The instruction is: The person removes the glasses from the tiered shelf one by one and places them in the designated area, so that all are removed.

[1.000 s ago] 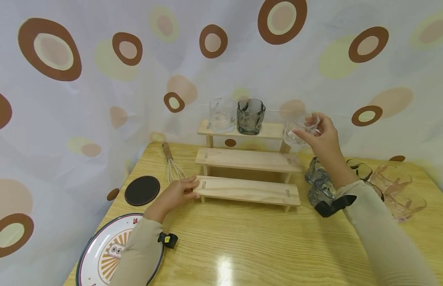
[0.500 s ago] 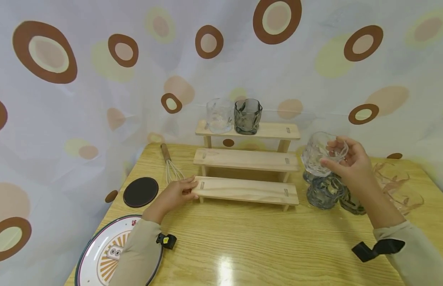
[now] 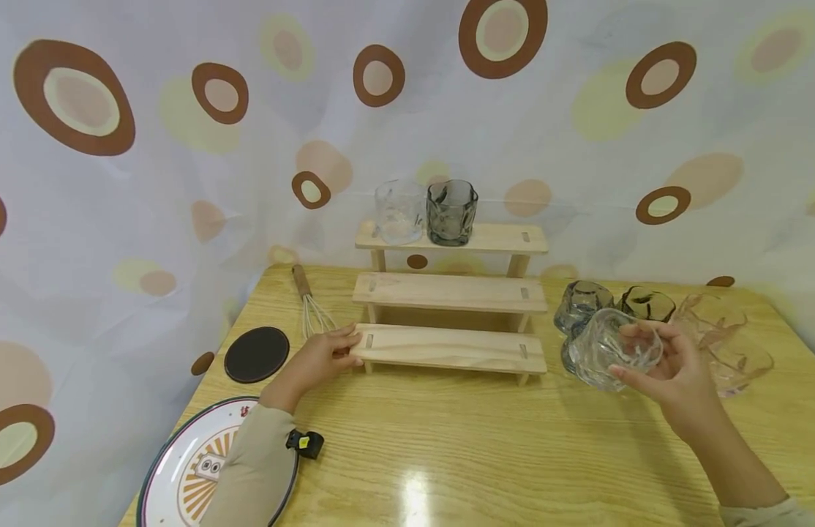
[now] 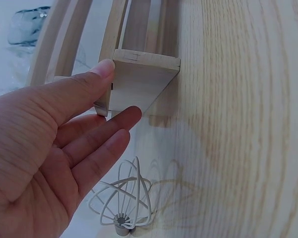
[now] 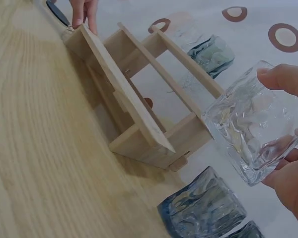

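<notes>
My right hand (image 3: 677, 384) grips a clear, wavy-sided glass (image 3: 601, 355) by its rim end, tilted, in front of a bluish glass (image 5: 201, 206) on the table. The right wrist view shows thumb and fingers on opposite sides of the held glass. At the left, my left hand (image 3: 320, 364) pinches the end of the lowest plank of a three-step wooden shelf (image 3: 447, 348). In the left wrist view its thumb (image 4: 103, 69) lies against the plank's edge. Another clear glass (image 3: 399, 212) and a smoky grey glass (image 3: 451, 214) stand upright on the top step.
Right of the shelf stand a grey-blue glass (image 3: 584, 301), a dark glass (image 3: 647, 301) and pinkish glasses (image 3: 737, 366). A whisk (image 3: 312, 307), a black round coaster (image 3: 256, 354) and a large patterned plate (image 3: 159, 468) lie at the left. A spotted curtain hangs behind.
My right hand has carried the clear glass away from the top step's right end, rightward and down to the table glasses. The left hand stays at the shelf. The head view shifted slightly.
</notes>
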Motion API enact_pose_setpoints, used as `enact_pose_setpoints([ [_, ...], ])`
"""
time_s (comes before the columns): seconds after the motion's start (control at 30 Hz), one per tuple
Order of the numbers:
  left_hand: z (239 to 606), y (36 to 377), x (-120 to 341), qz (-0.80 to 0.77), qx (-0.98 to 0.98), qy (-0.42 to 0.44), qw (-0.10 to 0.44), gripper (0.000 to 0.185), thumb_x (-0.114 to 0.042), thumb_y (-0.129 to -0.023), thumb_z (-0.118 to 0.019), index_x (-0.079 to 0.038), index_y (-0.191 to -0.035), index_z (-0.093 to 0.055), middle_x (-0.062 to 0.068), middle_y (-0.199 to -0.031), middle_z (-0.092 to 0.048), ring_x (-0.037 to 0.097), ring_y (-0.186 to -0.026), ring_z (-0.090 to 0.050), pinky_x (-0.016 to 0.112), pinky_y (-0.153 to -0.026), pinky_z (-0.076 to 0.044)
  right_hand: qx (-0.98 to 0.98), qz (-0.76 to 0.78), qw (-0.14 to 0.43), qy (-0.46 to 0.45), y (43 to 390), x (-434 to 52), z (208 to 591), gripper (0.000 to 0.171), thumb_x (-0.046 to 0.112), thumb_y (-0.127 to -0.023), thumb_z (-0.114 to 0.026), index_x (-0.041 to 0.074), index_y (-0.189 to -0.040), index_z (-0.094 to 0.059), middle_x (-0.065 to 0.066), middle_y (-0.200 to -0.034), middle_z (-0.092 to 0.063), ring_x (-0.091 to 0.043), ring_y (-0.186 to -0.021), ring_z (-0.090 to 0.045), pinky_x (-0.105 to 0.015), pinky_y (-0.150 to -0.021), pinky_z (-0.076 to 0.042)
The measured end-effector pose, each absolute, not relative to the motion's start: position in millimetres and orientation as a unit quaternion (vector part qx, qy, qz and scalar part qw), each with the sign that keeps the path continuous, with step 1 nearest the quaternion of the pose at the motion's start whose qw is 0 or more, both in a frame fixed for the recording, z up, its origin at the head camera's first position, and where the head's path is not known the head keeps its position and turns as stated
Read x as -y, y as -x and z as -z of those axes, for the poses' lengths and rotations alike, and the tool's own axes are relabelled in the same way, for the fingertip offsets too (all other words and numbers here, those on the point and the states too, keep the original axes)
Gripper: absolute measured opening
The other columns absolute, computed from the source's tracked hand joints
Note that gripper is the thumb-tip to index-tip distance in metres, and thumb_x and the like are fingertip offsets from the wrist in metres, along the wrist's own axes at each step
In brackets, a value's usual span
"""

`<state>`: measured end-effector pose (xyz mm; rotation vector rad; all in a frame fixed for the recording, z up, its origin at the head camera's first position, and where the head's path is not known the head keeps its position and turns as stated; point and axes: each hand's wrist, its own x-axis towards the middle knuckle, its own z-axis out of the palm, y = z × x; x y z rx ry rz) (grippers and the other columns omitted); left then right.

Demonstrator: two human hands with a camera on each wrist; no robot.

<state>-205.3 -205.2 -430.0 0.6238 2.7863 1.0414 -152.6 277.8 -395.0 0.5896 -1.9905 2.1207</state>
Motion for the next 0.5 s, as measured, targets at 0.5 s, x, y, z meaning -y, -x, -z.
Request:
enact_pose_setpoints([
  [0.5,430,204,203,-0.341,-0.918,-0.196,0.055,0.054,-0.017,-0.088,-0.067,-0.001,-0.136,-0.049,0.019,-0.147,-0.035,0.033,-0.118,-0.054,0.039,-0.089,-0.050,0.722,-0.676,0.083,-0.121,123,-281,440,0.047,-0.020,-0.080,-0.062,0.001,-0.119,-0.047,0.003,-0.113,-0.056,-0.009,-0.090,-0.046,-0.017,-0.063,-0.046],
])
